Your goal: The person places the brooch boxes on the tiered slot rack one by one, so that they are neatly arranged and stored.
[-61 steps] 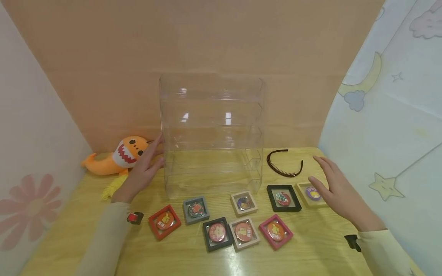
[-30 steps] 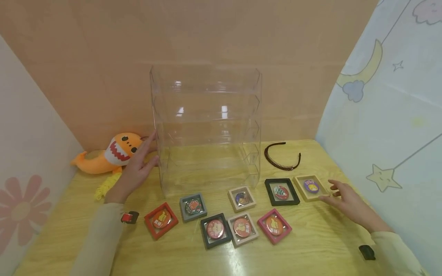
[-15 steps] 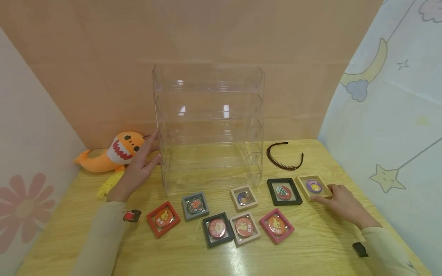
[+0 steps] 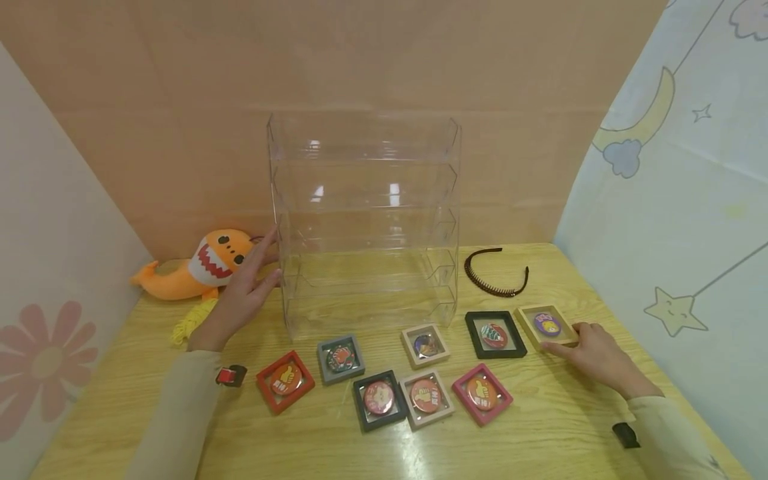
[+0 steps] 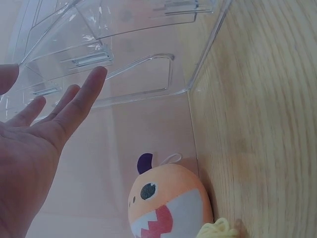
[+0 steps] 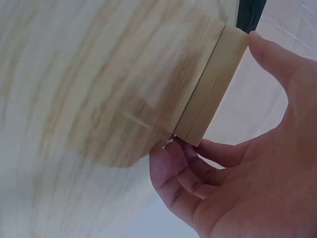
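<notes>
In the head view a clear plastic tiered rack (image 4: 366, 160) stands upright at the middle of the table. My left hand (image 4: 236, 301) is at its left side, fingers extended and fingertips right at the side panel. The left wrist view shows that palm with nothing in it. My right hand (image 4: 602, 357) grips a tan square display frame (image 4: 527, 331) with a purple and yellow round badge inside. Thumb and fingers hold it on opposite edges in the right wrist view, low over the wood. A black frame (image 4: 474, 337) with a red and green badge sits just left of it.
Several other badge frames lie in front of the rack, among them a red frame (image 4: 264, 389), a grey frame (image 4: 324, 370) and a pink frame (image 4: 503, 408). A dark toothed headband (image 4: 493, 289) lies behind them. An orange shark plush (image 4: 168, 283) rests at the left.
My right hand has come down from above the right side of the table and taken hold of the tan frame. My left hand stays at the rack's side.
</notes>
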`<state>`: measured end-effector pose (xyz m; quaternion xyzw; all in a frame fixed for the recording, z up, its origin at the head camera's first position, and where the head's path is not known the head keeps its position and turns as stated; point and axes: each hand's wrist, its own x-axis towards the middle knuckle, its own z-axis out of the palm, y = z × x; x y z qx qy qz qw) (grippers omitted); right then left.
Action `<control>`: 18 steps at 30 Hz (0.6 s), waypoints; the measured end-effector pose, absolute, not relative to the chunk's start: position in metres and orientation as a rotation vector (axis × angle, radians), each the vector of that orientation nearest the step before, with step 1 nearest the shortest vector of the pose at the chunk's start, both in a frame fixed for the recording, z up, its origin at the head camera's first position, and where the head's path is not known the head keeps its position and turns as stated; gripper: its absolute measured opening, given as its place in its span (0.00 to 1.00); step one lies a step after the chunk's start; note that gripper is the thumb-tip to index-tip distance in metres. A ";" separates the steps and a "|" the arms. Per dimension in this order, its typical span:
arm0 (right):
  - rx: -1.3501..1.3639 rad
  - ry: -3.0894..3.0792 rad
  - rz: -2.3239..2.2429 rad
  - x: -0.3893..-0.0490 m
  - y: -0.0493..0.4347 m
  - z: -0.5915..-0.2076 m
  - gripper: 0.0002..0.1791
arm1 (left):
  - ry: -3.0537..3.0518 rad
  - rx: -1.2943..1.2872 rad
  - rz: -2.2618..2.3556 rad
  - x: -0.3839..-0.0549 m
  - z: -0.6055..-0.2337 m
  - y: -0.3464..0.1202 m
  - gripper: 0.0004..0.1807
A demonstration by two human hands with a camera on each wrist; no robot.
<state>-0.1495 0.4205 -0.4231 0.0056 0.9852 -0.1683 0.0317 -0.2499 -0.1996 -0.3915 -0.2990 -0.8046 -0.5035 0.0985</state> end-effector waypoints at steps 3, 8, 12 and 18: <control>0.008 3.022 -0.529 -0.149 0.421 -0.422 0.49 | -2.394 -0.875 -1.487 -0.250 -0.391 -0.199 0.42; 0.018 2.989 -0.557 -0.150 0.424 -0.421 0.52 | -2.417 -0.861 -1.447 -0.249 -0.390 -0.200 0.42; 0.033 2.962 -0.624 -0.150 0.427 -0.422 0.49 | -2.421 -0.856 -1.431 -0.248 -0.390 -0.200 0.42; 0.068 2.878 -0.747 -0.148 0.430 -0.419 0.47 | -2.423 -0.854 -1.433 -0.249 -0.391 -0.200 0.41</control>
